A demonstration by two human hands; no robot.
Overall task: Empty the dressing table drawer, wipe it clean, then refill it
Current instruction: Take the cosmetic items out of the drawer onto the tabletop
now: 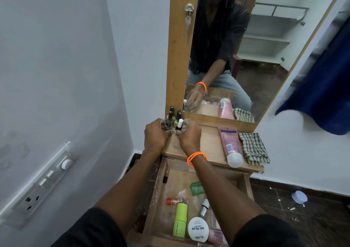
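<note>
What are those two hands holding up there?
Small nail polish bottles: left hand grips a black-capped bottle, right hand a white-capped bottle, both by the body.

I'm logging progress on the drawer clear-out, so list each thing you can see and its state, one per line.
Drawer: open, partly emptied.
Left hand: grips a dark bottle on the tabletop.
Right hand: grips a white-capped bottle.
Pink tube: lying flat on tabletop, capped.
Checked cloth: folded beside the tube.
Green tube: lying in drawer.
Nail polish remover: in drawer, closed.
</note>
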